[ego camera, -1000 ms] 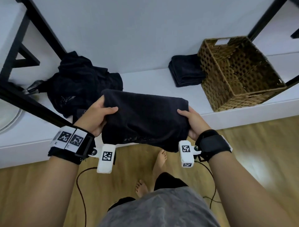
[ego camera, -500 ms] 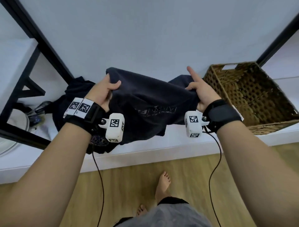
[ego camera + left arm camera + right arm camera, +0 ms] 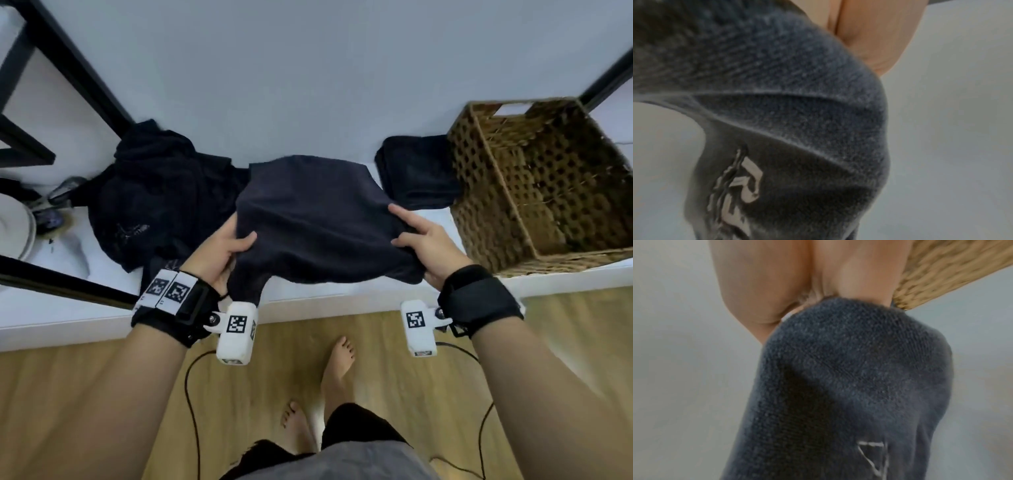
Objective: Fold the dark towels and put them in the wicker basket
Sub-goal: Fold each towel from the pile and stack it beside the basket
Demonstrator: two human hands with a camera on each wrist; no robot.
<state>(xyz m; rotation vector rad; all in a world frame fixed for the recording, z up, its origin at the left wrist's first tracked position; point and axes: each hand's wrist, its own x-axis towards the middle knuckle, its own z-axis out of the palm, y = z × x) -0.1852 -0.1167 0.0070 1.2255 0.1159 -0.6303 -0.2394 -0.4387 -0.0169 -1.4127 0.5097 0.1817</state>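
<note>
Now the towel [image 3: 315, 219] had come down from mid-air toward the table [image 3: 68, 308], doubled over. Left hand [image 3: 219, 253] and right hand [image 3: 421, 246] each pinched 1 end, so folding looked nearly done.

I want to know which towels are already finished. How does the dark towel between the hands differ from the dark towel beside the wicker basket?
The dark towel between the hands is held at both ends and sags; the dark folded towel beside the wicker basket lies flat and untouched, and looks smaller. Both are dark terry, outside the basket.
</note>
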